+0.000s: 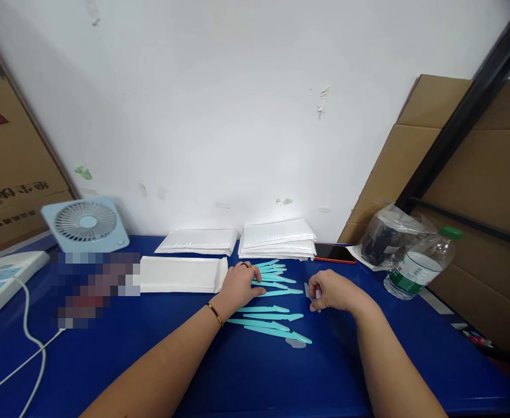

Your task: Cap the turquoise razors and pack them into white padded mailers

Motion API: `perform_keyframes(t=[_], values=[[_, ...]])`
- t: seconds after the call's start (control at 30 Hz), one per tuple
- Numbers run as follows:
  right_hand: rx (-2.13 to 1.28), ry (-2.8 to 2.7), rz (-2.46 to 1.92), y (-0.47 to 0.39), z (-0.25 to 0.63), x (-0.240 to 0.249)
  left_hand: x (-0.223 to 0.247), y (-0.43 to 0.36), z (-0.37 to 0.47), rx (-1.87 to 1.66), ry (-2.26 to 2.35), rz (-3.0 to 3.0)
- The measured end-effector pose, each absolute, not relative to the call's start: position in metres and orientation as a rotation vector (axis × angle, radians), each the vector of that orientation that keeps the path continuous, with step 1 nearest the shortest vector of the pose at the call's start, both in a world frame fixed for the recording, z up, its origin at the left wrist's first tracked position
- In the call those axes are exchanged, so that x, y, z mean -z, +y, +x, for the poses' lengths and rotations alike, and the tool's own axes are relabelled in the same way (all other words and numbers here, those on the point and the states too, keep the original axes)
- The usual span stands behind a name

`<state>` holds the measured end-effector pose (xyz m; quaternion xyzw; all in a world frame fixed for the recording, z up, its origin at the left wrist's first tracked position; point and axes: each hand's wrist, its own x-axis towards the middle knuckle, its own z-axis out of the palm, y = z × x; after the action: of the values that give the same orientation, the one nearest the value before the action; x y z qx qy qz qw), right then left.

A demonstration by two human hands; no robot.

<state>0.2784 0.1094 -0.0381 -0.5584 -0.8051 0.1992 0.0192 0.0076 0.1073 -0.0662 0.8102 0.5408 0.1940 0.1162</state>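
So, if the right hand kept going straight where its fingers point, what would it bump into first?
Beyond the clear piece at its fingertips, the right hand would probably meet the tip of the nearest turquoise stick, lying toward the left hand, though height is hard to judge.

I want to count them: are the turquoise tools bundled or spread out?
Spread out: blue table shows between several turquoise tools, though the left hand partly covers some.
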Motion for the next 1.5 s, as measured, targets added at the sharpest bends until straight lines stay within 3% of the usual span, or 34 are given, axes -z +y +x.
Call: perform_keyframes(t=[0.23,0.33,0.47,0.6,0.9,1.5], values=[[-0.451,-2.563,-1.787,0.103,0.263,0.037,0.065,0.117,0.001,-0.622,1.783,2.323],[-0.348,-2.518,-1.879,0.102,0.264,0.035,0.056,0.107,0.001,-0.663,1.668,2.353],[-0.34,-2.547,-1.879,0.102,0.263,0.04,0.05,0.094,0.004,-0.398,1.338,2.369],[-0.271,-2.579,-1.797,0.103,0.259,0.045,0.052,0.093,0.006,-0.272,1.368,2.365],[-0.565,-2.654,-1.298,0.106,0.248,0.045,0.063,0.105,0.001,-0.442,1.486,2.38],[-0.56,-2.545,-1.195,0.11,0.225,0.053,0.065,0.107,0.007,-0.455,1.467,2.425]])
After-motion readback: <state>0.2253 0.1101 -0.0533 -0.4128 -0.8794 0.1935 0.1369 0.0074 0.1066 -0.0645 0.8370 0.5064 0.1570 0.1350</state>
